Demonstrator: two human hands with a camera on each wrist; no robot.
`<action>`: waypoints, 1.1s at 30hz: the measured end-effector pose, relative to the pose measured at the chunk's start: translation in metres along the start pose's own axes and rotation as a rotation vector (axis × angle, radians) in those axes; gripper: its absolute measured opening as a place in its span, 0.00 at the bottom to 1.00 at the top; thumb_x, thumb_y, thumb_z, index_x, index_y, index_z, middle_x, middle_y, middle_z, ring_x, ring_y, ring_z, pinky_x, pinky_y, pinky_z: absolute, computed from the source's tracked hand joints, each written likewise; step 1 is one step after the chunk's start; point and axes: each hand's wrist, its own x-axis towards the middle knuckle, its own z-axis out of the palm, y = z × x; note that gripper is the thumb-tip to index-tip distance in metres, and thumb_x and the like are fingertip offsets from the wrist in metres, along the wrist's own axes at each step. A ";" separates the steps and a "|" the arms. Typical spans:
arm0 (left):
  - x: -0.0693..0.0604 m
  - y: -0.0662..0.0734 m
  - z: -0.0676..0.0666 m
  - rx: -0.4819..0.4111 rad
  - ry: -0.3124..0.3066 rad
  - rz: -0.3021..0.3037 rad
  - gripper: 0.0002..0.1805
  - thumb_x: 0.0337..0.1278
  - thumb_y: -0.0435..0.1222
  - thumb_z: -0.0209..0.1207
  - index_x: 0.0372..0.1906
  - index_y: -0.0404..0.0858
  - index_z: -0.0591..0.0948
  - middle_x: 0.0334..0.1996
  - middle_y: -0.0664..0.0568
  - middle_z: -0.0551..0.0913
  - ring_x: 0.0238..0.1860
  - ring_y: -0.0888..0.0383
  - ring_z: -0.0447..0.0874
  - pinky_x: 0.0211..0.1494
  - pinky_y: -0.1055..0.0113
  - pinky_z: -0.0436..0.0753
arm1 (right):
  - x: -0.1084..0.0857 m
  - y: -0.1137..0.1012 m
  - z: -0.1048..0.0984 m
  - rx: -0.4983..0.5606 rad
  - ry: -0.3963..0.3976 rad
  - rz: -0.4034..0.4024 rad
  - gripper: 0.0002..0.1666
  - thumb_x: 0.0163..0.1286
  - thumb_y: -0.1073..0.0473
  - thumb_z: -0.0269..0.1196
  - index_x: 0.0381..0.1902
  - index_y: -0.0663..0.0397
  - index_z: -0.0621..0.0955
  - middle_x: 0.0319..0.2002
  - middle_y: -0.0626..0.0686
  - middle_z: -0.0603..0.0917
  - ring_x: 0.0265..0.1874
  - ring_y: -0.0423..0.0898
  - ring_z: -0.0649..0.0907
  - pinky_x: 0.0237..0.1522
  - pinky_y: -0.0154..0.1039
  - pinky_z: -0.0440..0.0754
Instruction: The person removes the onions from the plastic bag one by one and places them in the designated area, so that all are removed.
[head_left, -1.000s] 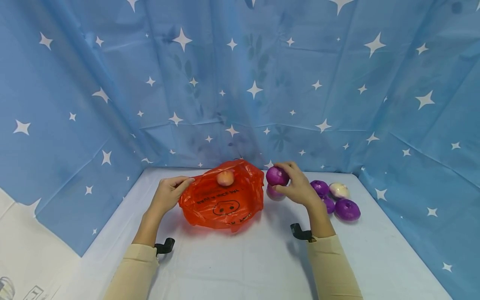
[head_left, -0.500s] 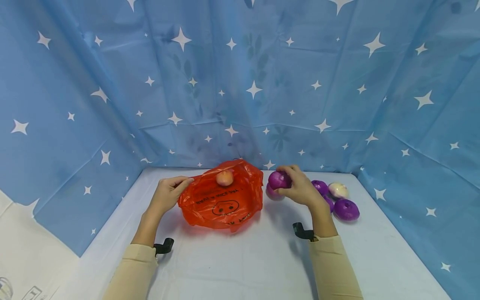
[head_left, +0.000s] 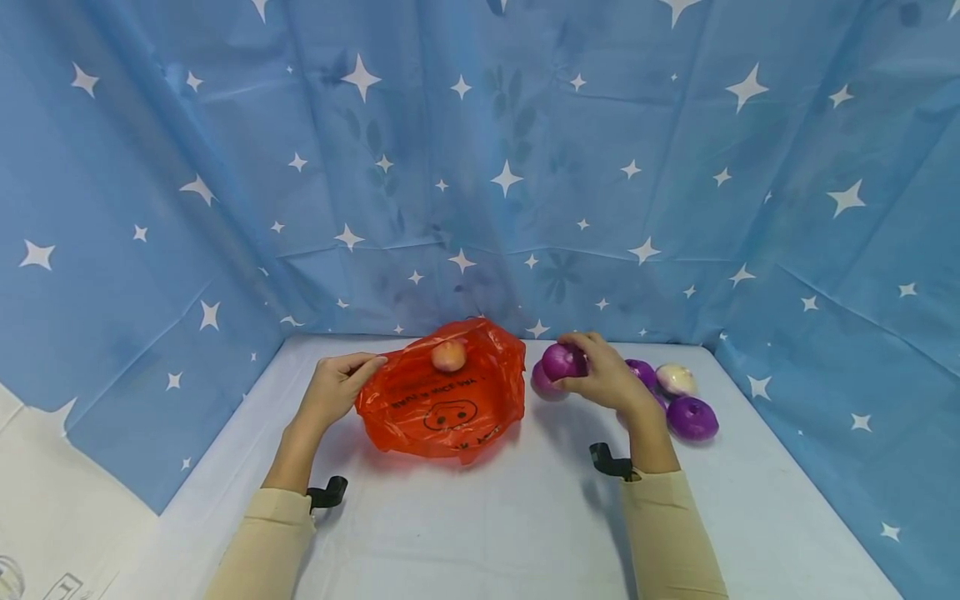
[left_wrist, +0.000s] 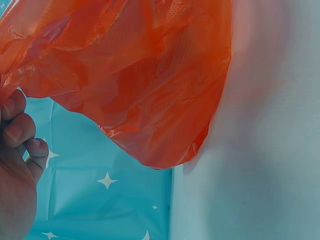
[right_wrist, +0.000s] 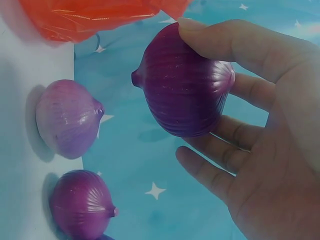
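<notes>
My left hand [head_left: 336, 387] pinches the left rim of a red plastic bag [head_left: 457, 421], its mouth spread and black print showing on it. Within the mouth lies a round, pale orange thing [head_left: 449, 356], whose kind I cannot tell. From the left wrist, the bag's crumpled side [left_wrist: 150, 100] hangs beside curled fingers. To the right of the bag, my right hand [head_left: 607, 379] grips a purple onion [right_wrist: 182, 82] between thumb and fingers, raised off the table. Just behind it sits a lighter purple onion [head_left: 547, 383] on the table.
On the right of the white table [head_left: 465, 533] lie a cream-coloured onion [head_left: 677, 380], a large purple onion [head_left: 693, 419] and another purple onion [head_left: 641, 372]; one more is mostly hidden by my right hand. A blue star-patterned curtain [head_left: 480, 208] closes off the back and sides.
My right hand has moved slightly right and nearer to me with the purple onion. My left hand and the bag have stayed put.
</notes>
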 end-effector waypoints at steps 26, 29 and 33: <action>0.001 -0.001 -0.001 0.005 0.004 0.023 0.12 0.72 0.47 0.63 0.47 0.47 0.92 0.29 0.55 0.88 0.23 0.57 0.74 0.25 0.68 0.71 | -0.009 0.026 -0.014 -0.142 -0.083 0.012 0.42 0.56 0.54 0.80 0.68 0.56 0.78 0.59 0.63 0.78 0.61 0.62 0.76 0.59 0.64 0.80; 0.000 -0.001 0.000 0.001 0.002 0.019 0.12 0.72 0.47 0.63 0.47 0.47 0.92 0.29 0.55 0.88 0.23 0.57 0.73 0.24 0.68 0.71 | -0.010 0.027 -0.015 -0.135 -0.108 0.057 0.42 0.56 0.55 0.80 0.68 0.53 0.78 0.59 0.62 0.78 0.61 0.62 0.76 0.59 0.63 0.81; 0.000 -0.001 0.000 -0.001 0.001 0.012 0.12 0.72 0.48 0.64 0.47 0.47 0.92 0.31 0.55 0.89 0.24 0.57 0.75 0.25 0.69 0.73 | -0.012 0.031 -0.015 -0.133 -0.142 0.109 0.43 0.55 0.54 0.81 0.68 0.50 0.78 0.60 0.60 0.79 0.62 0.62 0.76 0.59 0.64 0.80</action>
